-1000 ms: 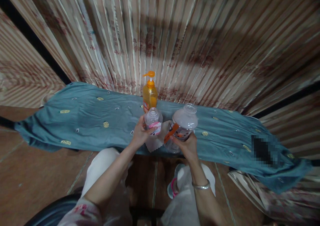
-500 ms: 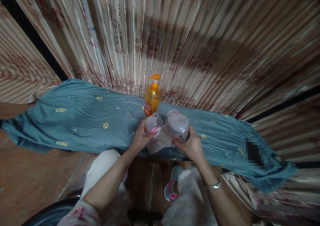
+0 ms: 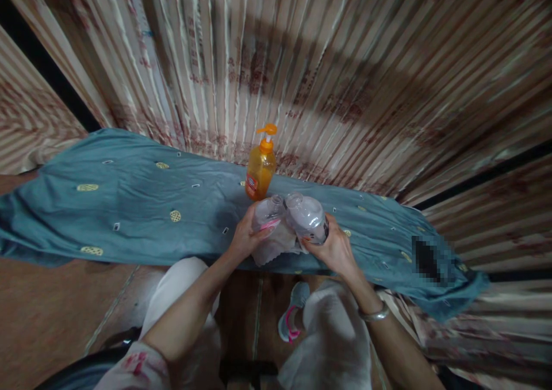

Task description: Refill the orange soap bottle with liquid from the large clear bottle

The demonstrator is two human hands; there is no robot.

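My left hand [image 3: 246, 232] is wrapped round a small clear bottle [image 3: 266, 213] with a pink label, its open neck leaning right. In my right hand [image 3: 334, 246] is a wider clear plastic bottle [image 3: 309, 214], tilted to the left. The two uncapped necks are close together, and I cannot tell whether they touch. Beneath the bottles a whitish cloth or tissue [image 3: 271, 251] lies on the covered bench. Just behind my left hand stands an orange pump bottle [image 3: 260, 174] of yellow liquid, upright.
A teal cloth [image 3: 142, 206] with pineapple prints covers the long narrow bench. Pleated curtains [image 3: 207, 79] hang close behind it. A pixelated dark object [image 3: 428, 259] lies toward the right end. Below are my knees and a slipper [image 3: 293, 312].
Both bottles have tipped inward, bringing their necks from apart to nearly meeting. The pump bottle stays standing. The view has shifted slightly.
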